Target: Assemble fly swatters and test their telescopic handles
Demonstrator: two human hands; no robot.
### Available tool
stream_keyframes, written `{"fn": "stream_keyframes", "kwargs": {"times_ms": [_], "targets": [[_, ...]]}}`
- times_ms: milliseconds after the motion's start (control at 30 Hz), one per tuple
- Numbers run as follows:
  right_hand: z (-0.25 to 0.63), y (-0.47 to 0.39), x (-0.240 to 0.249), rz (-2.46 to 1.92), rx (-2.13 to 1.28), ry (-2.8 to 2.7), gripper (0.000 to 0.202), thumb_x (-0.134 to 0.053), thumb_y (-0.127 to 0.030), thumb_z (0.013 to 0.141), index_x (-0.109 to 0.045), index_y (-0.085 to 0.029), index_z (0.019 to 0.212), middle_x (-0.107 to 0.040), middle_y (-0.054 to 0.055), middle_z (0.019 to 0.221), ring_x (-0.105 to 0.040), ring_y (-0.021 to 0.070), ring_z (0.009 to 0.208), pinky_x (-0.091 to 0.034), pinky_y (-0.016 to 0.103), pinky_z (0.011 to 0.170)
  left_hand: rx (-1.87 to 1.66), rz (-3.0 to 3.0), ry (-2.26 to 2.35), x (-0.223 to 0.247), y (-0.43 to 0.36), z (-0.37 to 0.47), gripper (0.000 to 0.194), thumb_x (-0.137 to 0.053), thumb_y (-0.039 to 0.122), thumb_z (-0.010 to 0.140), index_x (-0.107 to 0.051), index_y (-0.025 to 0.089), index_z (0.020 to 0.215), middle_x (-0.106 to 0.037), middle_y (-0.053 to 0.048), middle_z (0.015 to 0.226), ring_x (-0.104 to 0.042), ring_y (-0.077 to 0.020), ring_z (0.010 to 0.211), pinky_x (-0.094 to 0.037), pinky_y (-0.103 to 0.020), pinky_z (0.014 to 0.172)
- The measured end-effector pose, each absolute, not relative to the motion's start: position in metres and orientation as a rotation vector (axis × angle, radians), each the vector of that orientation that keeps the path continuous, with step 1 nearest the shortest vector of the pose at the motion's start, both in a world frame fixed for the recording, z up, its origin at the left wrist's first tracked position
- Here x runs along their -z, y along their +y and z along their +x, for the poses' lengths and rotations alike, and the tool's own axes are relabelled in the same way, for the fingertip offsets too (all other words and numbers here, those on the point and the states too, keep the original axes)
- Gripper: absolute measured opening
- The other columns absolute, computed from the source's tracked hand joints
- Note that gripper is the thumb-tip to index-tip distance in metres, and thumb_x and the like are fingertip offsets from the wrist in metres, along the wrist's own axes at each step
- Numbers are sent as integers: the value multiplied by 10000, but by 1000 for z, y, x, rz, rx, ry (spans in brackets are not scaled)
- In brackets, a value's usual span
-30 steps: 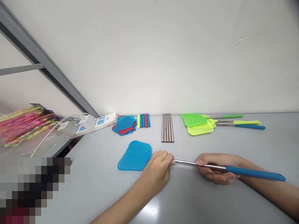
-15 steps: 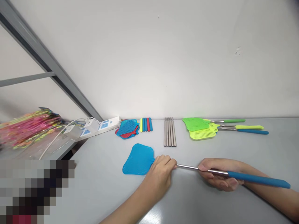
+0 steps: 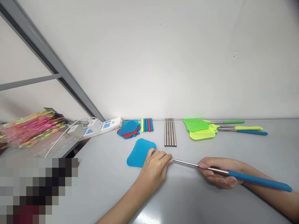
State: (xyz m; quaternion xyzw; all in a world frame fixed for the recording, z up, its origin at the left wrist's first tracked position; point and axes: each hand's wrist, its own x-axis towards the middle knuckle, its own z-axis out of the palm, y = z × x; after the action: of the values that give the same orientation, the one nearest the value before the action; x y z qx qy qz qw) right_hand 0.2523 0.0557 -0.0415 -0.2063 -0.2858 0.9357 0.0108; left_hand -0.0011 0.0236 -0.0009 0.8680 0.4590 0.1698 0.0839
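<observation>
A blue fly swatter (image 3: 140,152) with a metal telescopic rod and a blue grip lies across both hands, above the grey tabletop. My left hand (image 3: 157,165) is closed round the rod's thin end, right beside the perforated head, and covers the joint between them. My right hand (image 3: 219,174), palm upward, holds the thicker metal section with thumb and fingers, just ahead of the blue grip (image 3: 259,180). A stretch of bare rod (image 3: 185,162) shows between the hands.
Behind lie loose swatter heads (image 3: 128,128), coloured grips (image 3: 146,125), metal rods (image 3: 170,132) and several swatters (image 3: 203,134) along the wall. At left are a power strip (image 3: 105,126) with chargers and bagged colourful items (image 3: 35,127). A pixelated area covers the lower left.
My left hand and the swatter head have shifted slightly up, and the head's visible part is smaller behind the fingers. My right hand has barely moved. The camera view has shifted a little.
</observation>
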Motion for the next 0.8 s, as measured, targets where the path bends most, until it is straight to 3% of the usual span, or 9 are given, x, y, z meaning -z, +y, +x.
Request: {"fn": "stream_keyframes", "kwargs": {"times_ms": [200, 500, 800], "targets": [[253, 56, 40, -623, -2916, -875, 303, -343, -330, 826, -487, -148, 631, -537, -9, 438, -308, 41, 221, -255, 128, 193, -567, 2557, 1406, 1, 27, -5, 212, -351, 229, 884, -560, 211, 915, -563, -11, 856, -470, -140, 793, -262, -344, 818], [252, 55, 43, -592, -2920, -876, 289, -372, -328, 808, -476, -146, 609, -530, -11, 419, -261, 35, 206, -241, 124, 183, -547, 2651, 1383, 0, 23, -8, 239, -338, 225, 881, -571, 215, 938, -438, -17, 756, -409, -141, 740, -256, -344, 768], [254, 55, 45, -568, -2925, -885, 302, -359, -318, 817, -485, -141, 606, -538, -1, 431, -277, 36, 212, -248, 124, 183, -493, 2699, 1371, 0, 20, -5, 254, -326, 186, 871, -550, 224, 986, -425, -21, 758, -395, -155, 751, -240, -358, 765]]}}
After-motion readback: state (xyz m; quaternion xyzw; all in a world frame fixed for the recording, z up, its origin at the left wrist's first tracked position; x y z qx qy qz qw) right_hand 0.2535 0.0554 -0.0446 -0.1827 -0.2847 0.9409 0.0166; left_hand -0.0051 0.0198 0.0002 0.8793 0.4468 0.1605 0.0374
